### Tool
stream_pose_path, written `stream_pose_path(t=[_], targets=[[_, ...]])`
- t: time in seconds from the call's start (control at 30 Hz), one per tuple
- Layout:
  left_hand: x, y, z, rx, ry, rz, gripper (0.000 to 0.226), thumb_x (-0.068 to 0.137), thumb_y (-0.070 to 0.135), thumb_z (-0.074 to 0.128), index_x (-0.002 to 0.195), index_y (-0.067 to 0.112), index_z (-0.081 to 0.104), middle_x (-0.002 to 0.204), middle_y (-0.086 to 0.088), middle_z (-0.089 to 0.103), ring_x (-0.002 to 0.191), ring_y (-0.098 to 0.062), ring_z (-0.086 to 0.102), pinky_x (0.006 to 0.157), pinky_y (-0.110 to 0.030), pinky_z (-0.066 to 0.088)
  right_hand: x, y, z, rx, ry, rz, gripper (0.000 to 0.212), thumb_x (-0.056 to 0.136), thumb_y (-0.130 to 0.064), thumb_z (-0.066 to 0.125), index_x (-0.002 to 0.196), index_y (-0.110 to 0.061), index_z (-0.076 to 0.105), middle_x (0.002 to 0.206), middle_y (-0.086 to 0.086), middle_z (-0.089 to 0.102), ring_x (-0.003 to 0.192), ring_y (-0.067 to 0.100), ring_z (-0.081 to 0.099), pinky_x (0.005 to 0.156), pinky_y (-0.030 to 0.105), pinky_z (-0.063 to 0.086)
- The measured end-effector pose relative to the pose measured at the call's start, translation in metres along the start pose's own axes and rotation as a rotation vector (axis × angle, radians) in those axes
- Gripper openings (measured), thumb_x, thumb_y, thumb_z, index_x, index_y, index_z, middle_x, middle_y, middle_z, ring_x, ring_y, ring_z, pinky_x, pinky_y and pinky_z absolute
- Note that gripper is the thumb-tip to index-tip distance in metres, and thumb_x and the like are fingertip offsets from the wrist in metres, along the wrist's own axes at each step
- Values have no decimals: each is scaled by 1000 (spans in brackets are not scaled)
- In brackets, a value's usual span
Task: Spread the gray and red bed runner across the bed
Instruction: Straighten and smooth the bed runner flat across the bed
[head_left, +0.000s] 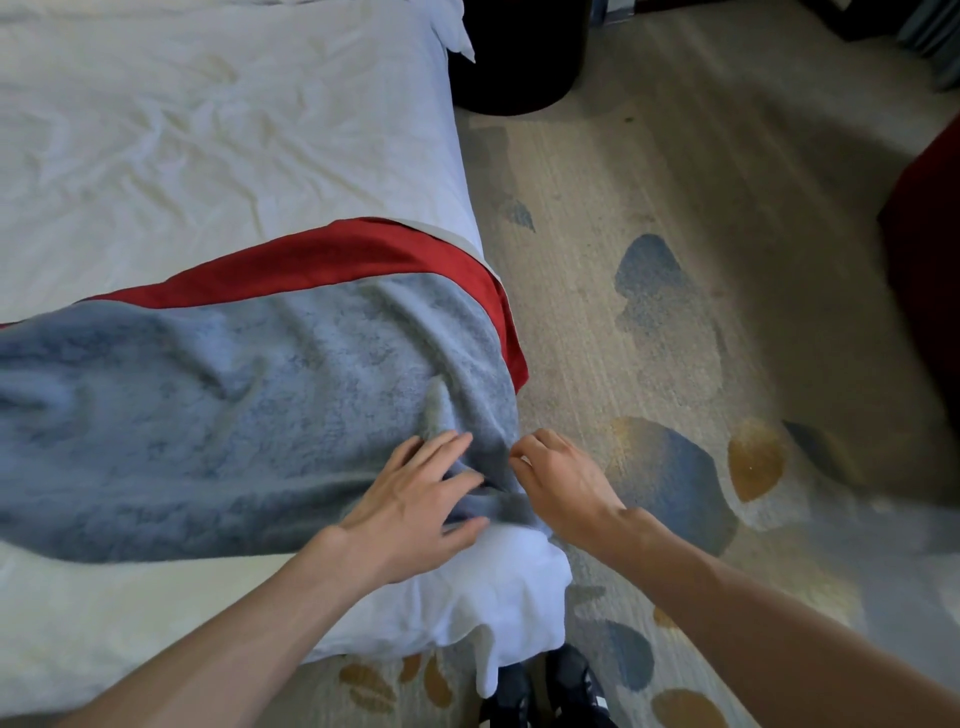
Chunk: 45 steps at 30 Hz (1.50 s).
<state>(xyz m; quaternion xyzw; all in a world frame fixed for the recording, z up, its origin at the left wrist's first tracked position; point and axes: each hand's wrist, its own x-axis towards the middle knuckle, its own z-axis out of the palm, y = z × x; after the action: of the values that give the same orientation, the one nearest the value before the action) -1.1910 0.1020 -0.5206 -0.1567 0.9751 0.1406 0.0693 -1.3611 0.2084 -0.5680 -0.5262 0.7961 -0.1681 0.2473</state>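
Two hands are at work on my feed, both at the near right corner of the bed (208, 130). The bed runner (234, 415) lies across the bed's near part, its gray plush face up and rumpled into soft folds. Its red band (322, 260) runs along the runner's far edge and drops over the bed's right side.

My left hand (415, 512) lies palm down on the gray plush close to the bed's right edge. The fingers (441, 449) are straight and fanned apart and press the cloth flat. The thumb reaches toward the bed's corner, and the forearm comes in low over the foot of the bed. It grips nothing.

My right hand (563, 483) hangs just off the bed's right edge, back of the hand up, wrist bent, forearm stretched in from over the carpet (675, 182). Its fingers are curled in tight against the runner's gray hem where the cloth turns down the side of the bed. They look clamped on that hem, though I cannot see the thumb. A ridge of gray fabric is bunched between the two hands.

Below the runner, the white sheet (509, 597) spills off the bed's corner in a loose fold. Dark shoes (545, 696) stand on the patterned carpet right under that corner. A dark round object (514, 62) sits on the floor beside the bed's far right edge.
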Motion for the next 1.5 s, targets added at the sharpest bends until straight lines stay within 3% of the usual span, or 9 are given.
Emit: stream_pose_path(t=[0.07,0.13,0.43,0.73,1.2,1.5], targets=[[-5,-4,2,-14,13,-79,57,91,53,35,139,22,41,156,-7,16,144,-16,9,115,-38,10,1,-8,-4,15,23,-21,24,98,-30,42,110,-18,59,109,1,58,102,21,52,82,28,39],[-11,-9,-1,-27,40,-152,57,92,50,32,142,22,35,156,-6,17,143,-17,11,114,-37,11,3,-18,-8,23,30,-48,23,98,-29,43,110,-18,59,109,2,58,101,21,53,80,29,39],[-73,-48,-28,-41,71,-455,53,94,45,35,143,24,33,152,-1,26,138,-16,22,111,-33,18,27,-87,-20,-11,-22,-193,26,98,-27,44,114,-13,60,116,6,57,107,25,52,90,37,42],[-155,-115,-48,-41,165,-635,51,93,43,40,140,23,38,146,-1,36,134,-17,31,109,-35,23,56,-203,26,-73,-100,-330,32,98,-26,44,126,-14,54,126,5,53,116,25,49,97,36,38],[-281,-279,-80,-142,257,-749,52,91,39,45,139,22,37,144,-3,39,131,-20,35,105,-37,29,121,-399,113,-220,-175,-267,46,100,-34,38,141,-15,36,136,8,46,123,27,44,103,38,35],[-304,-375,-101,-127,197,-755,57,93,41,41,145,25,25,150,-4,30,135,-20,29,109,-37,26,192,-460,121,-290,-132,-293,43,99,-28,37,140,-14,36,138,6,48,124,27,44,103,38,33]])
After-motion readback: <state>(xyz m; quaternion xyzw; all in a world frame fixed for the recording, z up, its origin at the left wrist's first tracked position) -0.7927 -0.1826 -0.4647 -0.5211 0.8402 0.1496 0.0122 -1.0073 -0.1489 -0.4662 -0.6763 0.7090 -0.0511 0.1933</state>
